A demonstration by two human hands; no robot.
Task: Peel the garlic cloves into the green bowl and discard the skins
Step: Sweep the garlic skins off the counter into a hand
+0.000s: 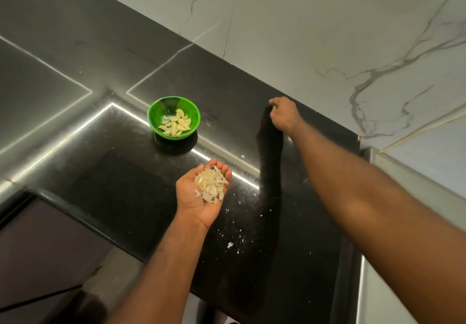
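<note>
Evidently gathering waste, the left hand (201, 197) lay palm-up, fingers loosely cupped under the skins (211, 185). The right hand (283, 115) curled its fingers at the counter (113, 167), perhaps pinching a scrap; peeled cloves (176, 124) sat in the green bowl (156, 108).

I see the left hand (194, 199) palm up over the black tabletop (121, 172), cupping a pile of garlic skins (211, 185). Right hand (285, 115) is at the far edge by the wall (327, 21), fingers curled; can't tell if it's pinching anything. Green bowl (153, 115) holds peeled cloves (176, 125). Skin flakes (230, 244) scattered on the tabletop.
</note>
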